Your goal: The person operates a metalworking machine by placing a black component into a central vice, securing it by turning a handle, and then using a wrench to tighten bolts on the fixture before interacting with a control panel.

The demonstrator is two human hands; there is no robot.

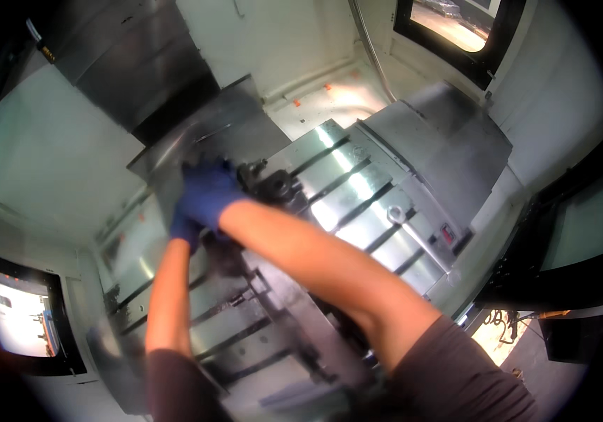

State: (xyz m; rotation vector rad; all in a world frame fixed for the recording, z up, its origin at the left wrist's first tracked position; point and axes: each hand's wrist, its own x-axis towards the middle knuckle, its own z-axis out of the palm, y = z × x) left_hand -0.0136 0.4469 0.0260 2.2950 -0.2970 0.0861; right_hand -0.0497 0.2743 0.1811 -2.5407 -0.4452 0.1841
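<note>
Both my hands wear blue gloves and meet over the far end of a dark metal vise-like fixture on a slotted machine table (pixel 340 190). My right hand (pixel 211 188) reaches across from the right, against dark parts there. Just below and left of it, touching or overlapping it, is my left hand (pixel 185 228). Blur and the gloves hide the fingers of both, so what they hold cannot be made out. Right beside my right hand sits a dark round metal part with a hole (pixel 278 184). The grey body of the fixture (pixel 301 306) runs toward me under my right forearm.
A ring-ended wrench (pixel 417 238) lies on the table's right part. Pale enclosure walls (pixel 55 148) surround the table, with a small window (pixel 26 313) at left and another window (pixel 453 21) at top right. Grey metal covers (pixel 435 148) flank the table.
</note>
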